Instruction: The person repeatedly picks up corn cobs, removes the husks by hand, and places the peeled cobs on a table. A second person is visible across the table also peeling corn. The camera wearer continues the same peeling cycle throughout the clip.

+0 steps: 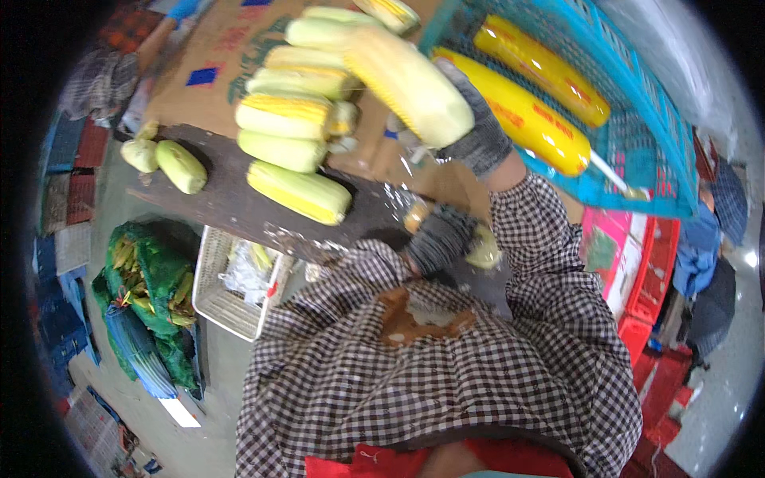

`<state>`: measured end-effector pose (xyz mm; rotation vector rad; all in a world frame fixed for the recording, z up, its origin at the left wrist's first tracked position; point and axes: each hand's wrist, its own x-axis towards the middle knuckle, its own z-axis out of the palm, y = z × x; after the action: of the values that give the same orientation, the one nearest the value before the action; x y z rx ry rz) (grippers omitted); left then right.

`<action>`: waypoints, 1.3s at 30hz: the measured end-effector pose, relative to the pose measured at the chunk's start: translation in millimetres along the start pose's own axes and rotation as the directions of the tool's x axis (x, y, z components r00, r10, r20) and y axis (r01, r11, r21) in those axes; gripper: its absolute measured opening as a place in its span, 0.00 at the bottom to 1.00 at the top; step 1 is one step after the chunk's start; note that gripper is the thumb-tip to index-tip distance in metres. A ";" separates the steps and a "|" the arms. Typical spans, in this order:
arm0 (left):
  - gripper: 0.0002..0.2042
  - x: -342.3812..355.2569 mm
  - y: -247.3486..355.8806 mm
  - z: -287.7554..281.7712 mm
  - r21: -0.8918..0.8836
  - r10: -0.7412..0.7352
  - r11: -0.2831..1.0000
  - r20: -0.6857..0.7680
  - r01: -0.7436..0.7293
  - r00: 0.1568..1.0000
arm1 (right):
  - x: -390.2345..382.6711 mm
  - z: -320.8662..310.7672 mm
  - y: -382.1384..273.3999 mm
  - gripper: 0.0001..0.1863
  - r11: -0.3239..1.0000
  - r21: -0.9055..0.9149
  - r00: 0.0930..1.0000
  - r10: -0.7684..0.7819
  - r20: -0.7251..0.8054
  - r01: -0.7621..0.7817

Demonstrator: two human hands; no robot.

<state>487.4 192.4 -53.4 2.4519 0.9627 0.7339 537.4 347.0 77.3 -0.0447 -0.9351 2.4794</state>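
Note:
My right hand [478,123], in a grey knitted glove, is closed around a large ear of corn [406,84], lifted above the table. The ear shows pale husk on one side and yellow kernels on the other. Several partly husked ears [283,119] lie in a row on the cardboard to its left, with one nearer ear [299,193] on the dark board. My left hand [442,237], gloved likewise, is low at the table's near edge with fingers curled. A pale green piece [484,248] shows beside it; what lies under the fingers is hidden.
A blue plastic crate [637,72] at far right holds shiny yellow cylinders [526,115]. Small husked pieces [182,167] lie at the left. Below stand a white basket [231,315] and a green net sack [131,247] of husks. Another person's blue-gloved hand [183,9] shows at far left.

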 end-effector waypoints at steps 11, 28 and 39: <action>0.19 -15.7 -17.0 -7.1 0.225 0.039 0.974 -0.045 -0.028 0.998 | -147.7 -6.8 61.4 0.37 0.735 -0.628 0.698 -0.310 -0.646 -0.255; 0.15 -25.3 -27.4 -6.4 0.217 0.145 0.971 -0.197 -0.101 0.970 | -145.5 -16.1 107.2 0.29 -0.481 -0.477 0.663 -0.365 -0.653 -0.735; 0.13 -29.0 -53.6 -37.0 0.484 -0.086 0.839 -0.330 0.247 0.940 | -137.9 -10.9 158.8 0.25 -0.379 -0.521 0.604 -0.702 -0.376 -0.765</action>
<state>420.3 214.7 -62.6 2.6938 1.6641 0.8877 592.8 188.5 -49.8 -1.7660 -2.1493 0.0787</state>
